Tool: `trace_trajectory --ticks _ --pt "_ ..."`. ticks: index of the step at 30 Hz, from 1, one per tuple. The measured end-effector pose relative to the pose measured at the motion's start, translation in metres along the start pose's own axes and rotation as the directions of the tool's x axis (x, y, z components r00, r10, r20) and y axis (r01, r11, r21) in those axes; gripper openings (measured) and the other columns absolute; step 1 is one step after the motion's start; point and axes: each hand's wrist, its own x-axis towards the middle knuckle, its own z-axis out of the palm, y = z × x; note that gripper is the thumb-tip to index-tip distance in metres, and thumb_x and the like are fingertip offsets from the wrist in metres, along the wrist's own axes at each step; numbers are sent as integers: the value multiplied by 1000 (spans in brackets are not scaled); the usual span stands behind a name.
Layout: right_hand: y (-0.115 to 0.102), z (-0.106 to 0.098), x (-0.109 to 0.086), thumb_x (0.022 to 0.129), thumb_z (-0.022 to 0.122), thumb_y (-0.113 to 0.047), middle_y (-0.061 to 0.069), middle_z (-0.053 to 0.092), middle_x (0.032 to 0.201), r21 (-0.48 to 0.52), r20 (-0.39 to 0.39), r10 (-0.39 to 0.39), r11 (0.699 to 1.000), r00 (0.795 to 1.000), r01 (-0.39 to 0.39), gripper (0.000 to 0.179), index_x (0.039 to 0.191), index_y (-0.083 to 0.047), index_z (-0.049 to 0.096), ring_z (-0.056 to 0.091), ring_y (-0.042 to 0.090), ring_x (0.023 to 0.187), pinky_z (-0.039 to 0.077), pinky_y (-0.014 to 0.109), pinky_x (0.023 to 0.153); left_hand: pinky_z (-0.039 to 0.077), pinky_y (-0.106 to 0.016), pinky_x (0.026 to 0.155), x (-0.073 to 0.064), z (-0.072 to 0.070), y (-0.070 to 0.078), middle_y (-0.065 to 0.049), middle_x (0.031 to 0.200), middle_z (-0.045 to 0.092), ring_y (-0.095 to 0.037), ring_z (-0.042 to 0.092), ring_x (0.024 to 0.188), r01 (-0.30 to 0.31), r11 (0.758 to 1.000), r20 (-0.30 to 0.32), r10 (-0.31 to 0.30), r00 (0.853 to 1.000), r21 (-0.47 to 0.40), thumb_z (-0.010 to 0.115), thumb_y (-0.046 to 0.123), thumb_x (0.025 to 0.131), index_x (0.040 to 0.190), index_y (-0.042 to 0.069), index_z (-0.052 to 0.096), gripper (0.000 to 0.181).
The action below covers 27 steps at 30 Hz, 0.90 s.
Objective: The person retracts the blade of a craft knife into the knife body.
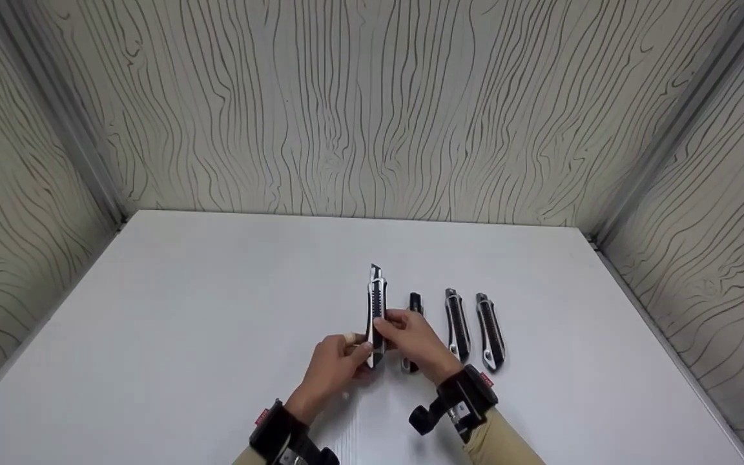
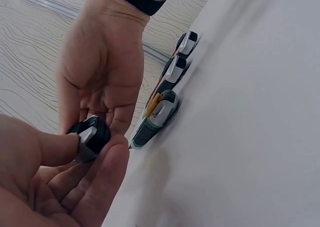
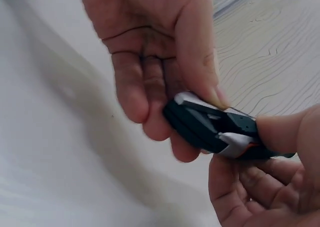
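A black and silver snap-off utility knife (image 1: 377,300) is held upright above the white table, its narrow metal nose pointing away from me. My left hand (image 1: 333,365) pinches the rear end of its handle between thumb and fingers. Higher up the handle, my right hand (image 1: 418,342) also grips it, thumb on the slider side. In the left wrist view the knife's butt (image 2: 90,137) shows between both hands. The right wrist view shows the handle (image 3: 210,124) spanning the two hands. Whether the blade is out is too small to tell.
Partly hidden behind my right hand lies another utility knife (image 1: 415,303), which shows a yellow part in the left wrist view. Two similar knives, one nearer (image 1: 457,326) and one farther right (image 1: 491,332), lie beside it on the white table (image 1: 185,310). Wood-patterned walls (image 1: 346,110) enclose the table.
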Motion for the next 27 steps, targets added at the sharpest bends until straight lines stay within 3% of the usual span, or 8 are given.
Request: trace_trajectory --ticks 2,7,14,21,27 --pt "-2 3 -1 91 54 -33 18 65 102 -42 -32 3 999 999 -4 40 109 2 58 64 16 80 51 28 76 55 -27 60 5 0 -10 -11 86 71 -16 66 67 -2 1000 -2 2 1000 0 56 18 90 112 -2 62 30" --pt "-1 6 -2 91 53 -36 15 66 94 -72 -69 -1 997 998 -4 38 100 0 60 64 15 75 52 29 74 54 -26 59 5 -1 -10 -11 86 71 -15 65 65 -11 1000 1 11 1000 16 56 17 90 110 -1 63 28" --pt "2 6 -2 91 54 -34 13 68 94 -55 -68 -1 998 998 -3 37 101 1 60 65 16 75 52 29 73 55 -26 60 4 0 -11 -12 87 71 -13 65 65 6 1000 6 -6 1000 4 55 17 90 111 -3 62 30" --pt "3 6 -2 91 54 -33 16 67 97 -53 -72 1 999 997 -5 36 103 1 60 64 15 77 53 29 73 55 -28 61 5 2 -11 -11 86 71 -15 65 66 65 998 -6 -65 998 -22 55 17 90 113 -4 60 32" --pt "6 6 -1 91 55 -29 17 66 95 -38 -59 -11 999 998 9 34 101 3 60 63 14 75 52 27 71 54 -27 59 4 2 -10 -11 84 71 -15 65 64 47 999 -10 -47 999 -11 56 17 90 111 -4 61 31"
